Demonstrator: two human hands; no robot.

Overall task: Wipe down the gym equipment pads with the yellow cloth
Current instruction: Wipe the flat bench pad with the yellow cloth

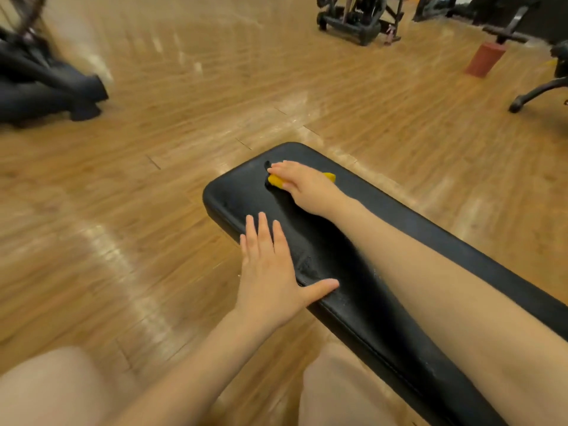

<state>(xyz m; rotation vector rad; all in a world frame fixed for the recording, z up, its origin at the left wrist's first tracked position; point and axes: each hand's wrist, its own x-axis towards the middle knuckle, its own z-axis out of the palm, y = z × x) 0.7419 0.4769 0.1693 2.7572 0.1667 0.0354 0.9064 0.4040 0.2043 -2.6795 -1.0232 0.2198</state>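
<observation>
Here, right hand fingers laid flat over yellow cloth, pressing it on the black bench pad, centre frame; left hand spread flat, holding nothing. Likely soft, light, bunching easily, so best pinned under the palm. Pad smooth, firm; glossy wood floor around, machines along the top edge

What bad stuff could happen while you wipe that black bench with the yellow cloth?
The yellow cloth is bunched small under the right hand, so it may miss patches of the black pad. The left hand rests at the pad's edge and might slip off.
</observation>
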